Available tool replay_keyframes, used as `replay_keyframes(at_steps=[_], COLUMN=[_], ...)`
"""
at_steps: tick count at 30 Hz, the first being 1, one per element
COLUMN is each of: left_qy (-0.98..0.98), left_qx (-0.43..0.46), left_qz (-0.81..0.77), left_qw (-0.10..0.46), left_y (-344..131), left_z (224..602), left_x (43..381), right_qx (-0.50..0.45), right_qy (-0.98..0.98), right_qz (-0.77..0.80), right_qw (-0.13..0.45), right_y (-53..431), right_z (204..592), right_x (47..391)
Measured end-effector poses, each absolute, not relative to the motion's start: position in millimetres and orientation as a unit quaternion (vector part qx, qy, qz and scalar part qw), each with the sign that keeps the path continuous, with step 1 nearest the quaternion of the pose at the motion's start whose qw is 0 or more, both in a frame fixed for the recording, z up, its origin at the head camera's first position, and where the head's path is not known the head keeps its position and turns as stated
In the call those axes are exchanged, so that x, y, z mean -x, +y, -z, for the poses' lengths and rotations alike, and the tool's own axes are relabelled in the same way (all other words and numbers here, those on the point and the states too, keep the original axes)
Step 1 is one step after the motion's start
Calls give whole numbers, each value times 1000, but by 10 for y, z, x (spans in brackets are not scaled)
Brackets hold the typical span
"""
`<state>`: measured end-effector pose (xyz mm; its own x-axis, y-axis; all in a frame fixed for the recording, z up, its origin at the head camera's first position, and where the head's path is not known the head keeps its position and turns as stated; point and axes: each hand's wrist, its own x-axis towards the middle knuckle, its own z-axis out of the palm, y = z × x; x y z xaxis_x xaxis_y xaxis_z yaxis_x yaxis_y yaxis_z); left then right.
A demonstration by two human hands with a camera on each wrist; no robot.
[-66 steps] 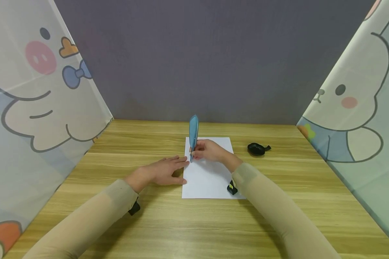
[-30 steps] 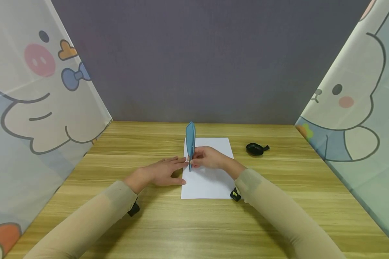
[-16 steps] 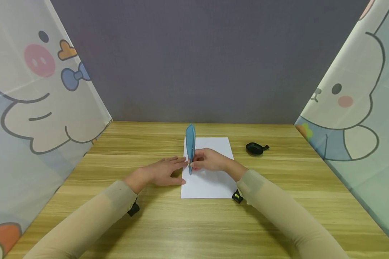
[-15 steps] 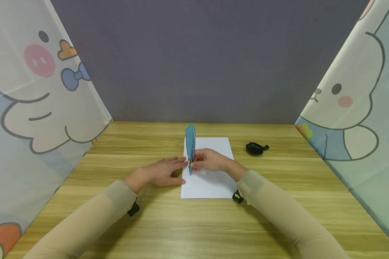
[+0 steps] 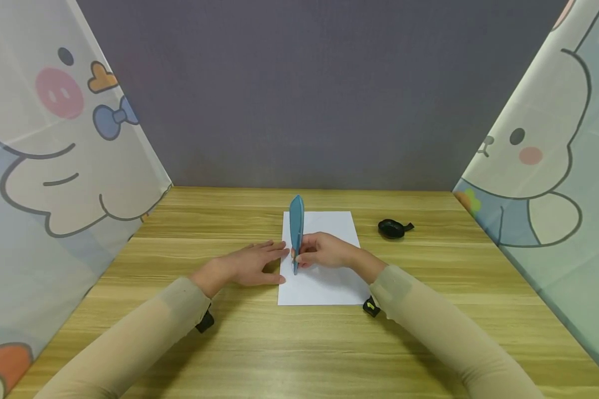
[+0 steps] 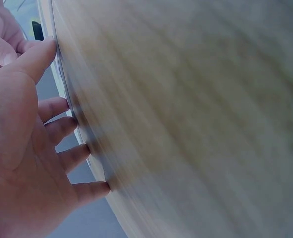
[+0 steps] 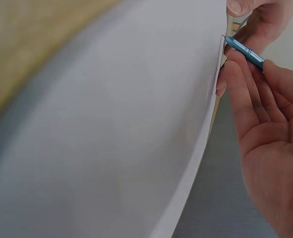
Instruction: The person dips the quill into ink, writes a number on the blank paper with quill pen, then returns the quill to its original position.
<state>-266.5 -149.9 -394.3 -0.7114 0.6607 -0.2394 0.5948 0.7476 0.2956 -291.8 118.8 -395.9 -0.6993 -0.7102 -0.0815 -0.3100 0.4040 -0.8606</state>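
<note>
My right hand pinches a blue feather-shaped pen that stands nearly upright over the left part of a white sheet of paper. In the right wrist view the metallic barrel of the pen lies between thumb and fingers, its point touching the paper. A thin dark line shows on the sheet near that point. Just left of the pen my left hand lies flat with fingers spread, its fingertips on the sheet's left edge. The left wrist view shows that hand's straight fingers against the surface.
Right of the paper lies a small black oval object with a short tail. The wood-grain table ends at a dark grey panel. Cartoon-printed curtains hang on both sides. Each wrist carries a black device.
My right hand and the feather pen have moved down the page towards me, then slightly to the right in the last half second. My left hand has stayed in place.
</note>
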Motion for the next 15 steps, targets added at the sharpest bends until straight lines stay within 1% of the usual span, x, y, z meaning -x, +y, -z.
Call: replay_keyframes(at_steps=[15], left_qy=[923], left_qx=[-332], left_qz=[-101], left_qw=[169], left_y=[-1500], left_z=[3927], left_x=[2654], right_qx=[324], right_qy=[809], right_qz=[437], right_qw=[222], right_y=[1289], right_z=[3932], right_x=[2795])
